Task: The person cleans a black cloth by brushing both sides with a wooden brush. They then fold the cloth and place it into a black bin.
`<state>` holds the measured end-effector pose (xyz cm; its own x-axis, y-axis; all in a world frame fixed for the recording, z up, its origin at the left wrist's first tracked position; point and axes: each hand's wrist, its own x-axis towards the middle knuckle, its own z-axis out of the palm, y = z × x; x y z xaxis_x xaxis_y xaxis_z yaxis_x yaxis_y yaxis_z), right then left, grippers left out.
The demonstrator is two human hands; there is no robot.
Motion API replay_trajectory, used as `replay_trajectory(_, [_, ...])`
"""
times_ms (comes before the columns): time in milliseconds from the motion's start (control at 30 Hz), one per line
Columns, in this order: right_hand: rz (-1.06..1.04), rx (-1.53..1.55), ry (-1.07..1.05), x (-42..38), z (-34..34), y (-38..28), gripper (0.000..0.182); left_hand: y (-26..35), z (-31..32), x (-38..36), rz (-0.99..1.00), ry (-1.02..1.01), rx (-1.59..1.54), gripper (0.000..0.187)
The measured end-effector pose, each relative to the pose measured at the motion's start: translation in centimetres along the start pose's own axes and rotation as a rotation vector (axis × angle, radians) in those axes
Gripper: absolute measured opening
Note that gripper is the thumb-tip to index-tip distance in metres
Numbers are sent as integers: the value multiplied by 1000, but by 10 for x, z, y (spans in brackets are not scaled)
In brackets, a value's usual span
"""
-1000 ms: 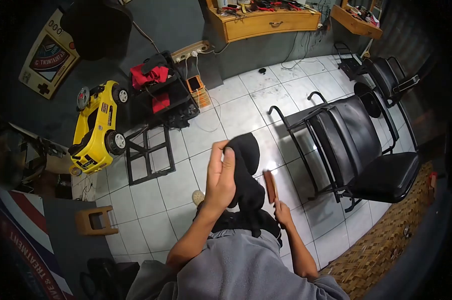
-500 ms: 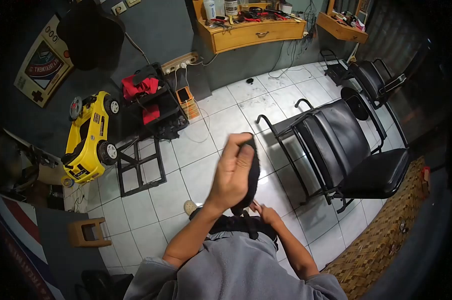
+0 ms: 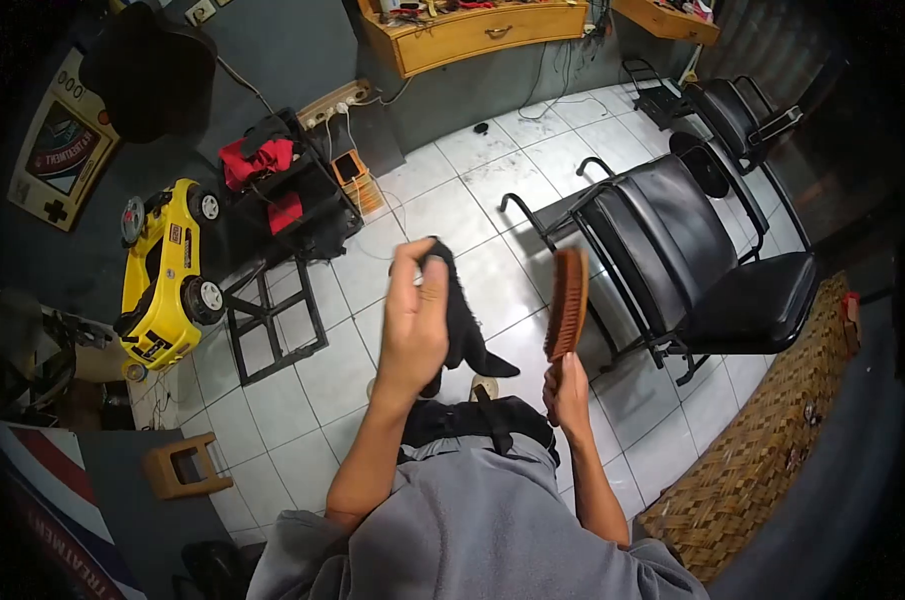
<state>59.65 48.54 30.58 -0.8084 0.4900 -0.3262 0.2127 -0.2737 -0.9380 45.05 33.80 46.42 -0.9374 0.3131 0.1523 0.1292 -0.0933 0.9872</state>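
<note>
My left hand [image 3: 415,325] is raised at the centre, its fingers closed on a black cloth-like item [image 3: 460,325] that hangs down on its right side, with a pointed end sticking out low. To the right, my right hand [image 3: 570,395] grips the handle of a brown brush [image 3: 569,305], held upright with its bristles towards the left. The brush and the black item are apart. Below them a shoe [image 3: 485,387] shows on the tiled floor [image 3: 348,370].
Black salon chairs [image 3: 683,235] stand at the right, beside a woven mat [image 3: 753,450]. A yellow toy car [image 3: 168,270], a black trolley [image 3: 308,200] and a brown stool [image 3: 185,466] are at the left. A wooden drawer shelf [image 3: 493,38] is ahead.
The brush has come up into view in my right hand, which was low by the waist. My left hand and the black item have shifted left. The whole view has shifted slightly.
</note>
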Motion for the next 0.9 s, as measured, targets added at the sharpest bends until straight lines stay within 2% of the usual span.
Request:
replay_trajectory(33, [-92,97,-63,-5,12,-19,38,3,5,-4,-28,-35,-8,20])
replay_trajectory(67, [-180,149,-156,-6,20,-26,37,-1,5,-4,-6,-58,120,21])
replay_trajectory(133, [-284,61,-311,-3,31,-29,41,3,8,-6,-53,-114,159,21])
replay_trajectory(200, [-459,-314,-340,5,45,-33,33,6,8,-3,-31,-152,161,20])
replay_trajectory(233, [-491,-328,-329,15,50,-11,31,13,9,-3,6,-157,49,19])
replay_trajectory(267, [-388,-448,-382,26,47,8,30,17,9,-2,43,-163,-64,18])
replay_trajectory(333, [-316,-1065,-474,54,33,67,37,24,-1,-1,111,-80,-43,16])
replay_trajectory(400, [-34,-1249,-483,62,2,133,47,21,-13,3,275,35,-28,17])
replay_trajectory(467, [127,-1276,-460,66,-34,194,52,21,-26,0,218,57,-9,17])
replay_trajectory(533, [73,-1272,-483,64,-63,212,53,19,-27,0,169,80,1,17])
replay_trajectory(600, [35,-1260,-508,57,-72,219,55,16,-23,-3,50,169,-169,16])
replay_trajectory(667, [152,-924,-207,54,-69,198,50,2,-30,-4,36,123,12,19])
replay_trajectory(700, [244,-653,-136,38,-47,142,54,-3,-30,-6,5,81,-15,19])
replay_trajectory(767, [201,-274,-87,21,-14,65,47,-6,-23,-7,-64,-2,-60,20])
replay_trajectory(800, [141,-71,-79,12,5,33,39,-4,-18,-8,-104,-41,-75,20])
replay_trajectory(867, [118,271,-294,-3,25,-17,36,-12,-13,-10,-176,-136,-6,20])
replay_trajectory(900, [2,194,-332,-5,34,-24,38,-12,-9,-10,-180,-180,-29,19])
